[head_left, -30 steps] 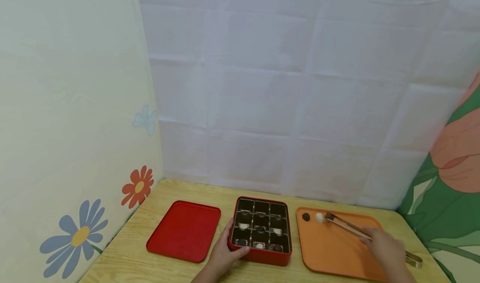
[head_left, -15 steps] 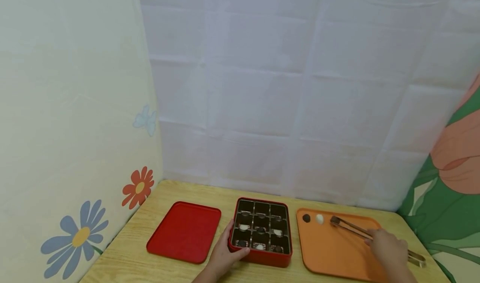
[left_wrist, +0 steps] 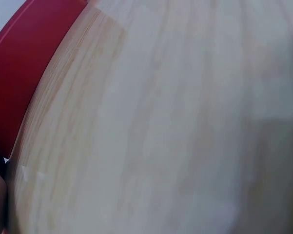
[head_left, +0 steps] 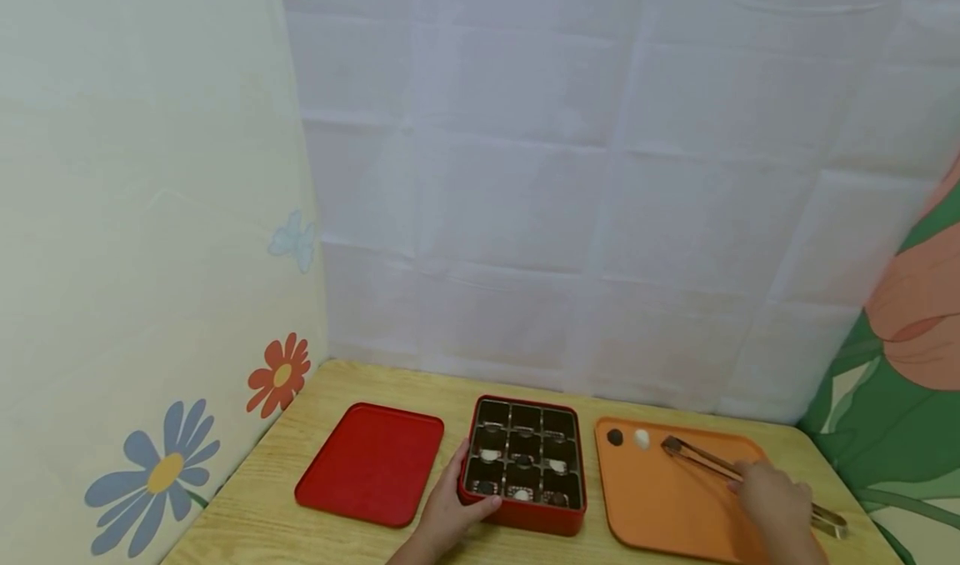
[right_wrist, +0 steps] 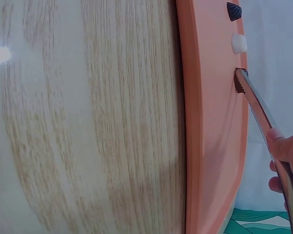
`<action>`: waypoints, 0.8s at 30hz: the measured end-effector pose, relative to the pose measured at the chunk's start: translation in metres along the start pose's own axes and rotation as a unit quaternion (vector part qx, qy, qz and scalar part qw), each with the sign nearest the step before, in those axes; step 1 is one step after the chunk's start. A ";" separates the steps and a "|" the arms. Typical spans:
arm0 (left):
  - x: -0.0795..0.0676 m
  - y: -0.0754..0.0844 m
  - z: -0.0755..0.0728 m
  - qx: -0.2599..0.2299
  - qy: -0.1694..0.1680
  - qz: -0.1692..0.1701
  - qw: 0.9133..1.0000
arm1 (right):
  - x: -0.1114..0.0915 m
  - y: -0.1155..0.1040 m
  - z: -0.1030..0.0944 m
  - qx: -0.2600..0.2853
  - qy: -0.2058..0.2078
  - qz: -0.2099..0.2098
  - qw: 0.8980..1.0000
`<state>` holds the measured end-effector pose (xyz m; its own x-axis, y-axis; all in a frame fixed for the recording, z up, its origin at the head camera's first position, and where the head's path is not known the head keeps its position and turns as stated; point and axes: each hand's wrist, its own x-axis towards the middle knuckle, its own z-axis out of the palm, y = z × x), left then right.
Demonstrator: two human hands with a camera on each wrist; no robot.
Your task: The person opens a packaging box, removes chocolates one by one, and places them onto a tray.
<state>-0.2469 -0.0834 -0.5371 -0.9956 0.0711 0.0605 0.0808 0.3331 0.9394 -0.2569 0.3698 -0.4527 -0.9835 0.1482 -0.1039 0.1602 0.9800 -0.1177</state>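
Note:
My left hand (head_left: 447,513) grips the front left corner of a red box (head_left: 528,517), thumb over the front rim. Inside, a divider makes three rows of compartments; dark and white chocolates sit in the middle and front rows. My right hand (head_left: 774,502) holds metal tongs (head_left: 708,463) over an orange tray (head_left: 652,507). At the tong tips is a brown square-looking chocolate (right_wrist: 240,84), near the tray's far edge. Beside it on the tray lie a white chocolate (head_left: 642,439) and a dark ridged chocolate (right_wrist: 234,11). The left wrist view shows mostly tabletop and the box's side.
A red lid (head_left: 371,465) lies flat left of the box on the wooden table (head_left: 247,511). Behind the table hangs a white cloth (head_left: 480,215). Flower-printed cloths stand along both sides.
The tong tips have shifted slightly right and nearer, away from the white chocolate, with the right hand moving a little. The left hand keeps its grip on the box.

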 end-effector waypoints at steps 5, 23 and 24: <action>0.000 0.001 0.000 0.002 0.003 0.001 1.000 | 0.000 0.000 0.003 0.003 0.005 0.006 1.000; -0.001 0.002 -0.001 0.003 -0.004 -0.004 1.000 | -0.005 -0.018 -0.010 -0.003 0.055 -0.013 0.998; 0.000 0.002 -0.001 0.003 -0.003 -0.003 1.000 | -0.005 -0.020 -0.012 -0.004 0.057 -0.015 0.998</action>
<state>-0.2463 -0.0837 -0.5352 -0.9958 0.0749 0.0520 0.0744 0.3387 0.9380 -0.2560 0.3505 -0.4382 -0.9910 0.1330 0.0123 0.1309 0.9852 -0.1108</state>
